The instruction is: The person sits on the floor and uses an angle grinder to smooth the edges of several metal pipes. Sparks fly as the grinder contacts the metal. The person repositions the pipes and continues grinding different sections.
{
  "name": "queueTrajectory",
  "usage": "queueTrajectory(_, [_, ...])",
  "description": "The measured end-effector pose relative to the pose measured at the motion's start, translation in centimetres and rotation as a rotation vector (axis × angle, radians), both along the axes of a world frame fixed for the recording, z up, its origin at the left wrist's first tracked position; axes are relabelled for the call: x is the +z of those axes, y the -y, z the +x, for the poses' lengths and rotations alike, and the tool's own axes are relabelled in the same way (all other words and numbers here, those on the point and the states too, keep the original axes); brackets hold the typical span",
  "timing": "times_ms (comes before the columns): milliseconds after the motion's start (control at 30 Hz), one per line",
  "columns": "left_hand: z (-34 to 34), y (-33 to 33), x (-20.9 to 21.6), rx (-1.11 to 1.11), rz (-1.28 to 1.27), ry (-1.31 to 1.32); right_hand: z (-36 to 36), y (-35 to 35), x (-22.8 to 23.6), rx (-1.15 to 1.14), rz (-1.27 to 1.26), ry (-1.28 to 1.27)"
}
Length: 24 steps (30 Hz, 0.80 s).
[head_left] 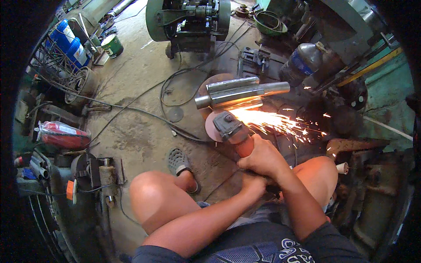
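Note:
My right hand (pixel 265 158) is wrapped around the orange body of an angle grinder (pixel 234 131). The grinder's round disc (pixel 213 127) is at a metal shaft (pixel 241 95), throwing bright sparks (pixel 280 122) off to the right. This shiny, stepped shaft has long flat bars along its sides and lies across a round, brownish plate (pixel 210 83). Beneath my right wrist is my left hand (pixel 255 183), close to the grinder's rear end; its fingers are hidden, so its grip does not show.
Dark cables (pixel 144 103) snake over the concrete floor (pixel 127 74). A large wheeled machine (pixel 188 22) stands ahead. Blue buckets (pixel 74 48) and a red wrapped bundle (pixel 63 135) are at left. A vise (pixel 256 57) and a big plastic bottle (pixel 302 61) sit at right.

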State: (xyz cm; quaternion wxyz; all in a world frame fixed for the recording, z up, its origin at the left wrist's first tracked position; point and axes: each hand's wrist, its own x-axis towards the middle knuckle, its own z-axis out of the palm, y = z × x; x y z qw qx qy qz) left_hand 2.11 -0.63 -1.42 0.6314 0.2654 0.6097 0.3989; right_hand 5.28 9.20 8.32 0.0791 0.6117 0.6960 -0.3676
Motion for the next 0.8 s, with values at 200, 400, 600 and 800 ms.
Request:
queueTrajectory(200, [0.7, 0.1, -0.8, 0.123, 0.014, 0.071, 0.4, -0.3, 0.0, 0.003, -0.034, -0.02])
queueTrajectory(400, [1.6, -0.8, 0.0, -0.065, -0.016, 0.03, 2.5, -0.9, -0.1, -0.103, -0.013, -0.023])
queueTrajectory(600, [3.3, -2.8, 1.6, -0.128, 0.088, 0.065, 5.8, -1.5, -0.4, -0.247, 0.04, -0.061])
queueTrajectory(800, [4.6, -3.9, 3.4, -0.124, -0.034, 0.247, 8.4, -2.2, -0.8, -0.282, 0.093, -0.126])
